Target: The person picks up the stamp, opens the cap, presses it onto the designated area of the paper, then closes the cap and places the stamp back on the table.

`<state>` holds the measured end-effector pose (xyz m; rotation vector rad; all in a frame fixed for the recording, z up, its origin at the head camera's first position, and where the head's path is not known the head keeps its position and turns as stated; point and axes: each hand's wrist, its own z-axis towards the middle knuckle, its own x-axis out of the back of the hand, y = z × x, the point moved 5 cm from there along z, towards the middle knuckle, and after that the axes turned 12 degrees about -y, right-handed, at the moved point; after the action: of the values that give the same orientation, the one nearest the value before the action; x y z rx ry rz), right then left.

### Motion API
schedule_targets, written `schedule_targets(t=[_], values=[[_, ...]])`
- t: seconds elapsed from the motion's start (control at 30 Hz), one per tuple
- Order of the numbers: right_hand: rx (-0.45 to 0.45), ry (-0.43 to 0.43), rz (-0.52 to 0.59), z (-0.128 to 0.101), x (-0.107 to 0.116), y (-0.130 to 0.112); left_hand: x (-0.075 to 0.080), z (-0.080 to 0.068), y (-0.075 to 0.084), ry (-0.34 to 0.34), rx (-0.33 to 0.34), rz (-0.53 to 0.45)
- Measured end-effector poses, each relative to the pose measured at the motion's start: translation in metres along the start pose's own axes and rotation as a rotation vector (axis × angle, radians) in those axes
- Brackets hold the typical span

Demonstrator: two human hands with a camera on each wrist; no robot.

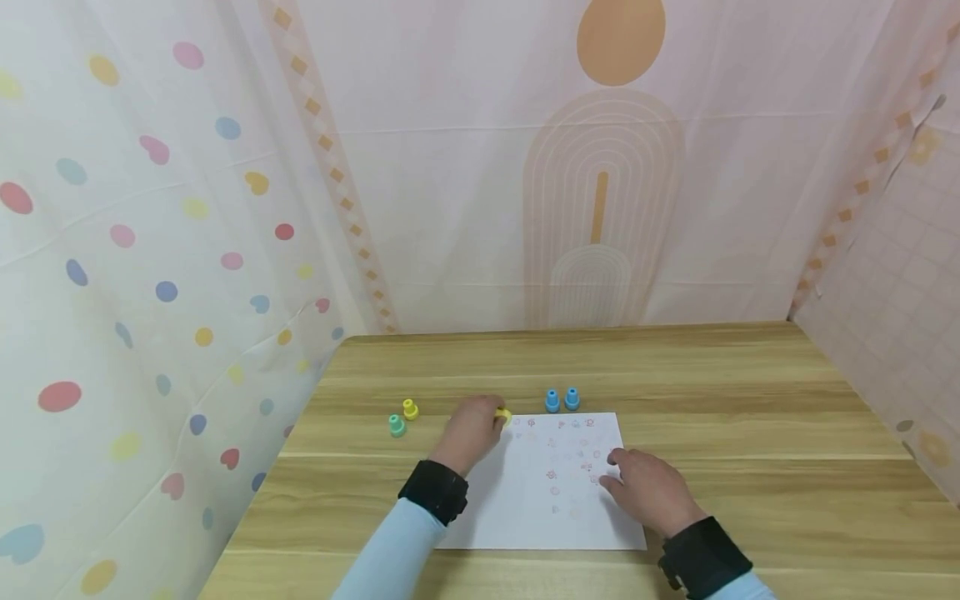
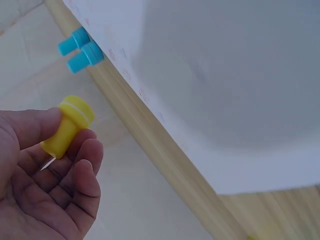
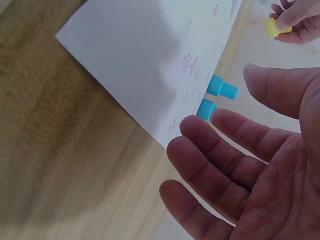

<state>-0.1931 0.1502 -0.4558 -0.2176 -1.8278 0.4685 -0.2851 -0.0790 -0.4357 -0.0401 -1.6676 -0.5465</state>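
My left hand (image 1: 471, 432) pinches a small yellow stamp (image 2: 66, 126) between thumb and fingers at the top left corner of a white sheet of paper (image 1: 547, 500). The stamp (image 1: 503, 414) shows just past my knuckles in the head view and far off in the right wrist view (image 3: 274, 28). The paper carries several faint red and blue stamped marks (image 1: 577, 454). My right hand (image 1: 651, 490) lies flat on the sheet's right part, fingers straight and relaxed (image 3: 235, 170). Two blue stamps (image 1: 562, 400) stand upright just beyond the paper's top edge.
A yellow stamp (image 1: 409, 409) and a green stamp (image 1: 397, 426) stand on the wooden table (image 1: 750, 433) left of my left hand. Patterned cloth walls (image 1: 150, 250) close in the table at the back and both sides.
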Motion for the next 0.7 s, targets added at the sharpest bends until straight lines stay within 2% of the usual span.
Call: schedule_targets(t=[0.43, 0.7], values=[[-0.005, 0.022, 0.068, 0.003, 0.001, 0.001, -0.014, 0.000, 0.019, -0.022, 0.010, -0.177], [-0.004, 0.033, 0.136, 0.005, 0.001, 0.001, -0.023, 0.000, 0.030, -0.034, -0.031, -0.234]])
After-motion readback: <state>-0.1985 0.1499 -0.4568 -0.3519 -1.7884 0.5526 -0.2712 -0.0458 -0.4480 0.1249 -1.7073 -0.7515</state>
